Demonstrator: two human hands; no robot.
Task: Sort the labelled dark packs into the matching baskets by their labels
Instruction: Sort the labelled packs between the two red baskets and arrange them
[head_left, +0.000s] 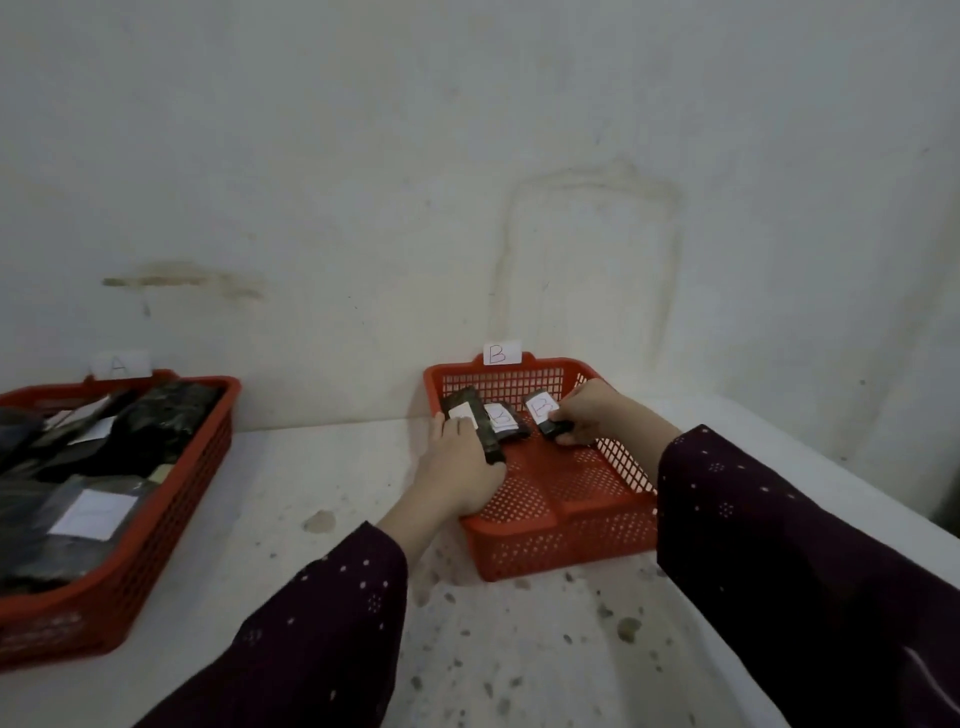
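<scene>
Placing packs in B basket (550, 540). Left hand (460, 470) fingers clamped on dark pack (470, 415) at basket's left wall; right hand (592, 410) fingers pinched on B-labelled pack (543, 410); third pack (504, 418) between them. Risk: left pack's label partly covered by fingers, letter unreadable, so possible missort; pack may catch rim, tip outside.

1 view only, head-worn, wide-angle. Looks forward and down across a speckled table (519, 649) toward a pale wall (467, 156). Sits close above both sleeved forearms. Catches 1 red basket (561, 540) ahead, another (171, 499) cut off at left edge.
</scene>
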